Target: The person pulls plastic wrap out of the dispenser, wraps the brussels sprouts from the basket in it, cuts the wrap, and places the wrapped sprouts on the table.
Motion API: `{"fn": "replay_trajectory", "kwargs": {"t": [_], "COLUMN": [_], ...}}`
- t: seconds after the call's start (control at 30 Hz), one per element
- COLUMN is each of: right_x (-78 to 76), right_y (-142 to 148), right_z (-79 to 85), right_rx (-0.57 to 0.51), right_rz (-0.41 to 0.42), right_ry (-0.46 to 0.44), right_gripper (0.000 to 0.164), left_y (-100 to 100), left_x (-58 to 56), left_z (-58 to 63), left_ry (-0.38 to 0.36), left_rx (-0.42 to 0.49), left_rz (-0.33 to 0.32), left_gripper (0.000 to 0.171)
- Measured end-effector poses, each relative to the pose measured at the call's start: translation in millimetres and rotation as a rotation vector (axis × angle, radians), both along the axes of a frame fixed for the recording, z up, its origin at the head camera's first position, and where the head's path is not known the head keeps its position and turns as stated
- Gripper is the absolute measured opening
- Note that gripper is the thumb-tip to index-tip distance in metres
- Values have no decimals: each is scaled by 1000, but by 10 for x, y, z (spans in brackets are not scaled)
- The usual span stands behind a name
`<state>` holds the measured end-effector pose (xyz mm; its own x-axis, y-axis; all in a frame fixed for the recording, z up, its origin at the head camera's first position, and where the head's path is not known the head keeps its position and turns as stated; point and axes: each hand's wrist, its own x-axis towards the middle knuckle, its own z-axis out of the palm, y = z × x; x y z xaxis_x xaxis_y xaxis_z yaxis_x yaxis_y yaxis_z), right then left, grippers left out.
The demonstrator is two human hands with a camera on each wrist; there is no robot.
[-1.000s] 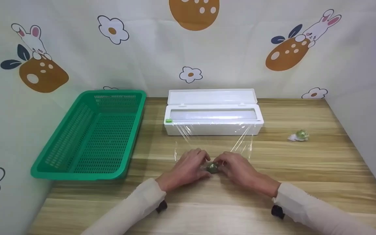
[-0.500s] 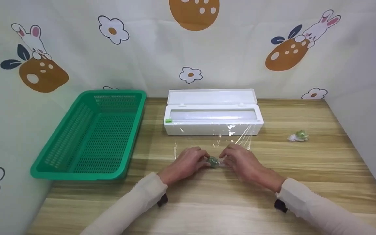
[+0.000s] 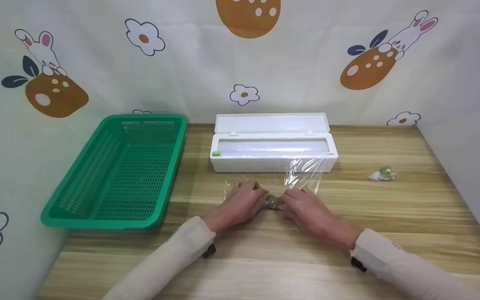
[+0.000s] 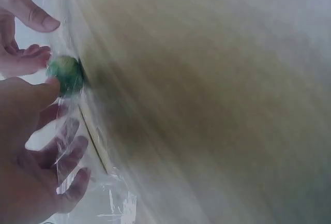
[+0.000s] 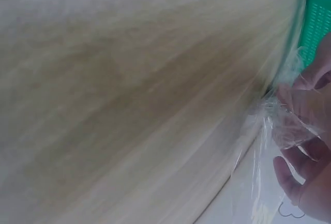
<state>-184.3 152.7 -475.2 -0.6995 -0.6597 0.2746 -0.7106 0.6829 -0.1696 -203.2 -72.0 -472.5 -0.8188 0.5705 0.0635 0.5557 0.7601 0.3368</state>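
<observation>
A small green ball [image 3: 272, 201] wrapped in clear plastic wrap sits between my two hands over the table. My left hand [image 3: 242, 204] holds it from the left; in the left wrist view its thumb presses the green ball [image 4: 66, 74] while the other fingers curl loosely behind the film. From the right, my right hand [image 3: 308, 210] pinches the wrap beside the ball. Bunched plastic wrap [image 5: 289, 125] lies around its thumb and fingers in the right wrist view. The film [image 3: 302, 177] still runs back to the white dispenser box [image 3: 273, 164], lid raised.
A green plastic basket [image 3: 169, 179] stands at the left of the wooden table [image 3: 265, 266]. At the right lies another small green ball [image 3: 387, 172] with a twisted, whitish wrap end. A printed cloth [image 3: 190, 62] hangs behind the table.
Both hands and the wrapped ball have moved a little forward, towards the dispenser box. The film between has shortened, with bright creases now gathered on its right side.
</observation>
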Motion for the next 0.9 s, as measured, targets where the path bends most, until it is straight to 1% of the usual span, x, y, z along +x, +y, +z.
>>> {"fn": "replay_trajectory", "kwargs": {"t": [0.13,0.23,0.33,0.4,0.47,0.53,0.6,0.7,0.77,0.9], "right_x": [-6,-30,-63,-82,-99,-112,-137,-183,-222,-296], "right_y": [2,-16,-37,-43,-49,-51,-51,-43,-28,2], "right_z": [7,15,20,22,25,38,40,44,46,88], "right_rx": [-24,-52,-61,-41,-10,23,45,14,-39,-159], "right_rz": [-71,-106,-117,-105,-87,-70,-54,-32,-15,-3], "right_ry": [-117,-180,-198,-173,-142,-114,-87,-109,-152,-307], "right_gripper": [34,38,40,43,46,46,42,36,34,29], "left_y": [27,49,70,70,54,28,-1,-39,-58,-81], "left_x": [-1,-16,-41,-55,-69,-82,-95,-110,-117,-144], "left_z": [-11,-38,-68,-77,-86,-91,-93,-83,-71,-56], "left_ry": [11,26,68,98,116,110,98,56,38,-4], "left_rx": [6,-6,-2,10,24,47,68,101,114,150], "left_rz": [20,28,35,38,36,25,17,14,10,5], "left_gripper": [42,38,25,18,16,16,17,18,18,18]}}
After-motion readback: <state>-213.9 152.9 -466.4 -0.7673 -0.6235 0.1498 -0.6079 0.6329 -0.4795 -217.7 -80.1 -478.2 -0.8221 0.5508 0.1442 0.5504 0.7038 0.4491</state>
